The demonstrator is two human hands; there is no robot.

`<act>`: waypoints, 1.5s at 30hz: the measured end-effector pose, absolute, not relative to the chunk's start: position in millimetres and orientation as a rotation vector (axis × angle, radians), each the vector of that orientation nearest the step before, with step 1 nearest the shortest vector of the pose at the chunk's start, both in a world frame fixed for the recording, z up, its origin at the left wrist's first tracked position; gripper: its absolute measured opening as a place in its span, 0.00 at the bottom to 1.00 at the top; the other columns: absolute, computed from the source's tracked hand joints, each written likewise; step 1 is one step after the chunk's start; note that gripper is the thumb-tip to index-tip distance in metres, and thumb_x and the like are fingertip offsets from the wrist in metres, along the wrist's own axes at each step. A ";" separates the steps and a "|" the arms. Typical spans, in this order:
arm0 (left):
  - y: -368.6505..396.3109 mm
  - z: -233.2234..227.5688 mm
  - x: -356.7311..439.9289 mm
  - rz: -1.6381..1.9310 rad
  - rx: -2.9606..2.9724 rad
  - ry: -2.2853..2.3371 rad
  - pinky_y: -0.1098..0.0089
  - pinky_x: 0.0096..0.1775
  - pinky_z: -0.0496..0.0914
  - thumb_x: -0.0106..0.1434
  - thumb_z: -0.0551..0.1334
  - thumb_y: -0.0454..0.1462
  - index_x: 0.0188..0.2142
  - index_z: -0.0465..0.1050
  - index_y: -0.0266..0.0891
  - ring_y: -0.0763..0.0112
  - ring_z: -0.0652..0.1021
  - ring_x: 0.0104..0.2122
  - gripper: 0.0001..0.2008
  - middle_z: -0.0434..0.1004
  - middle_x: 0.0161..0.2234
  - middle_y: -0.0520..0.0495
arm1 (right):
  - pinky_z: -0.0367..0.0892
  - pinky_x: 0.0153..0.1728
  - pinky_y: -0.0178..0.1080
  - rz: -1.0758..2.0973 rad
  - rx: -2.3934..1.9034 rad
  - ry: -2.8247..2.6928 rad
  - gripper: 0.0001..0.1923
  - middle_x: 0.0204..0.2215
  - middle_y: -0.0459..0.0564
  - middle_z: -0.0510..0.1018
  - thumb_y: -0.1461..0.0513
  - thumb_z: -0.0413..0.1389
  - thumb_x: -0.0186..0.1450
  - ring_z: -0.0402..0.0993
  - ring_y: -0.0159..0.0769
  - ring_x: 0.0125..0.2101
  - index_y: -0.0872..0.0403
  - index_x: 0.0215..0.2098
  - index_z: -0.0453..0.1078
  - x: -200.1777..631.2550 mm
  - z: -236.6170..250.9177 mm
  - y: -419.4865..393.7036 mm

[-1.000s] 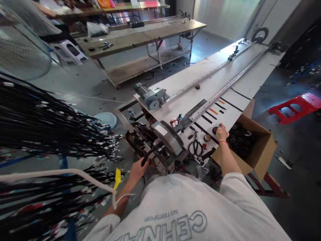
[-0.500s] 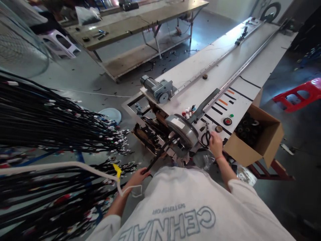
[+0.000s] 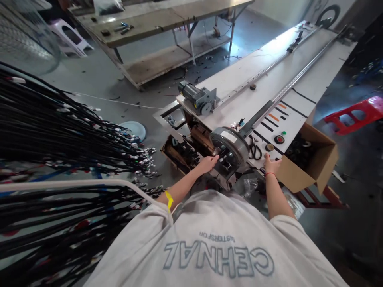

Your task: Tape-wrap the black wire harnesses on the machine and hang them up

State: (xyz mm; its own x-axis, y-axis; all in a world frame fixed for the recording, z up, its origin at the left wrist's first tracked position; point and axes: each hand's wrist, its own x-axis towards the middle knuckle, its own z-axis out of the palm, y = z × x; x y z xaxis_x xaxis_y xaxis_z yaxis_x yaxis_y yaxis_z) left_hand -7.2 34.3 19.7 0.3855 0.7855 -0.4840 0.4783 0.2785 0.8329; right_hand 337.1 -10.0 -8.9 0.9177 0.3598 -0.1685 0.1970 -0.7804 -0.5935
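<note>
The wheel [image 3: 235, 140] sits at the near end of the white bench [image 3: 257, 99], directly in front of the person, a white label on its rim. At its near left side is the left hand [image 3: 211, 162], thumb and fingers drawn together; whether they grip a part of it or only touch it, I cannot tell. To the right of the wheel, well apart from it, the right hand [image 3: 271, 164] is at the bench edge, thumb and fingers apart (a thin red band circles that wrist).

Between the wheel and the right hand lie scissors [image 3: 253, 144] with black handles, and a tape roll [image 3: 269, 147] just beyond the fingers. Farther right of the wheel come a black disc [image 3: 279, 139] with a red centre and a small green disc [image 3: 284, 132]; past these, a cardboard box [image 3: 325, 167] holds dark rolls.

Beyond the wheel, black strips [image 3: 267, 124] and orange strips [image 3: 273, 118] mark the bench beside a long metal rail [image 3: 295, 81]. A motor [image 3: 193, 93] is mounted beyond the wheel and to its left.

Well left of the wheel hang bundled black cables [image 3: 72, 127], many with white ends; far to its right is a red stool [image 3: 354, 115].
</note>
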 end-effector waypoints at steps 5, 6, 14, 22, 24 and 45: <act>22.0 33.7 -19.5 0.323 1.352 1.214 0.70 0.24 0.54 0.60 0.48 0.63 0.18 0.54 0.42 0.75 0.61 0.17 0.31 0.55 0.13 0.55 | 0.64 0.53 0.54 0.277 -2.561 -0.266 0.43 0.53 0.70 0.72 0.38 0.57 0.58 0.70 0.60 0.53 0.60 0.58 0.60 333.8 -14.9 -6.8; 21.1 33.9 -19.4 0.326 1.326 1.217 0.70 0.23 0.54 0.60 0.48 0.64 0.18 0.54 0.42 0.75 0.60 0.17 0.31 0.55 0.13 0.56 | 0.65 0.52 0.54 0.256 -2.567 -0.275 0.42 0.52 0.70 0.72 0.38 0.57 0.58 0.70 0.60 0.52 0.59 0.57 0.61 333.9 -15.1 -5.7; 20.5 29.5 -25.2 0.383 1.339 1.254 0.70 0.23 0.55 0.61 0.49 0.61 0.19 0.57 0.41 0.75 0.60 0.17 0.29 0.58 0.15 0.55 | 0.64 0.53 0.55 0.289 -2.611 -0.317 0.41 0.54 0.71 0.70 0.38 0.50 0.63 0.69 0.61 0.53 0.62 0.59 0.59 330.4 -7.5 -7.1; 18.8 29.2 -29.4 0.434 1.528 1.283 0.69 0.25 0.57 0.64 0.46 0.58 0.17 0.57 0.42 0.72 0.64 0.20 0.29 0.61 0.15 0.52 | 0.64 0.53 0.53 0.272 -2.581 -0.357 0.38 0.53 0.70 0.71 0.40 0.55 0.61 0.69 0.59 0.53 0.61 0.56 0.61 334.6 -12.1 -7.2; 18.1 28.4 -28.2 0.441 1.565 1.273 0.69 0.26 0.58 0.64 0.46 0.58 0.17 0.58 0.41 0.72 0.64 0.20 0.29 0.61 0.16 0.52 | 0.63 0.53 0.54 0.257 -2.574 -0.348 0.36 0.53 0.71 0.71 0.41 0.52 0.64 0.69 0.59 0.54 0.61 0.56 0.61 335.0 -13.5 -6.7; -9.6 11.8 -45.9 0.456 1.604 1.117 0.70 0.29 0.61 0.67 0.47 0.54 0.24 0.62 0.40 0.71 0.67 0.25 0.24 0.65 0.21 0.52 | 0.60 0.56 0.56 0.273 -2.534 -0.479 0.34 0.56 0.74 0.66 0.44 0.51 0.64 0.64 0.61 0.57 0.61 0.56 0.58 340.0 -21.2 -8.4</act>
